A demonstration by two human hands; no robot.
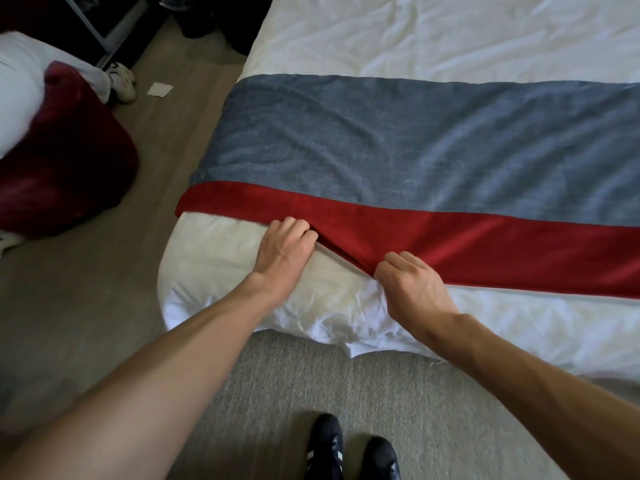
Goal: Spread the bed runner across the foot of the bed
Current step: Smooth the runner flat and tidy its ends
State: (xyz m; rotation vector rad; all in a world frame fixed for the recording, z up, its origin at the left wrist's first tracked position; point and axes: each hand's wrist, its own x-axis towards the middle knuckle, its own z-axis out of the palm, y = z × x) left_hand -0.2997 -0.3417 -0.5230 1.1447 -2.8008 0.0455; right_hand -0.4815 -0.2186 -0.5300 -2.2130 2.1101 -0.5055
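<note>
Hem adjustment is judged to be the step in hand: bed runner (398, 147) is already laid across the bed (450, 36) near its foot edge, grey part toward the head, red band (502, 251) toward the foot, w/ a strip of white duvet left bare btwn red hem and foot edge. Runner's left end is seen reaching the bed's left edge; right end is out of shot. Left hand (285, 245) is set on the duvet at the red hem, close to the foot-left corner, fingers curled against the hem and apparently gripping it, though fingertips are partly hidden. Right hand (414, 285) is placed just beside it toward the middle, hem pinched btwn thumb and curled fingers. Btwn the two hands the hem is dragged toward the foot edge, so a slanted fold is formed and the line isn't straight. Next move prob. calls for the hem to be evened until it's parallel to the foot edge, then wrinkles in the grey part smoothed out toward both side edges
</note>
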